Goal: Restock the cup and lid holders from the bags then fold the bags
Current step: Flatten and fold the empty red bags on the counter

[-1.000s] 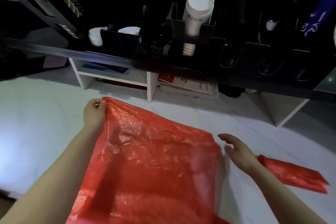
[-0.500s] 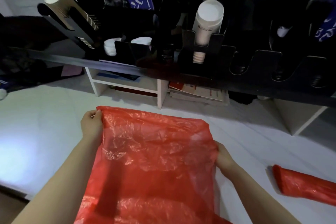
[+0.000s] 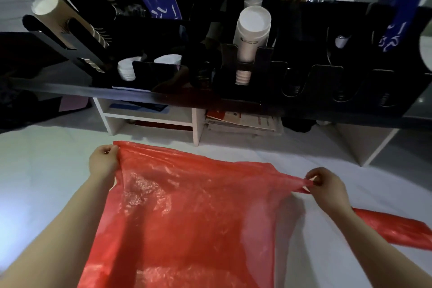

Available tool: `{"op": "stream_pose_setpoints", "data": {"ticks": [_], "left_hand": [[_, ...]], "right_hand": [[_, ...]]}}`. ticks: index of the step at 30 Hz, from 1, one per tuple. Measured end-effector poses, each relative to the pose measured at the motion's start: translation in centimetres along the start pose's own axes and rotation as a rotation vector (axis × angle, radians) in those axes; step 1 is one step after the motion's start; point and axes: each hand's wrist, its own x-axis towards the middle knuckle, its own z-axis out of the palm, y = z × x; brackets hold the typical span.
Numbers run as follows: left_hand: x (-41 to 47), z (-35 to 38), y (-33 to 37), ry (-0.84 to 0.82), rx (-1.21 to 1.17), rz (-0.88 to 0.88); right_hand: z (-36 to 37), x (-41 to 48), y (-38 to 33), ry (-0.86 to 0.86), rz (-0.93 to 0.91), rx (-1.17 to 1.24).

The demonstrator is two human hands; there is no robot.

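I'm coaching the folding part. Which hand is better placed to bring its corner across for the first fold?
Probably the right hand: it pinches the drawn-out corner of the red bag taut, ready to swing across, while the left hand grips the other far corner and can anchor it.

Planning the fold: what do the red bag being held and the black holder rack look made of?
The red bag looks like thin plastic film: translucent, crinkled, glossy glints. The black holder rack is likely acrylic or similar hard plastic: flat cut panels, mirror-like sheen.
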Motion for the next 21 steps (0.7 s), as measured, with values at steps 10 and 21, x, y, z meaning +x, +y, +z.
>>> {"op": "stream_pose_setpoints", "data": {"ticks": [10,21], "left_hand": [[2.3,3.8,2.2,-0.177,-0.118,0.025],[2.0,7.3,2.0,-0.252,0.007,0.203]], "right_hand": [[-2.3,0.0,0.5,0.120,0.542,0.988],[-1.5,0.9,0.0,0.239,0.612,1.344]]}}
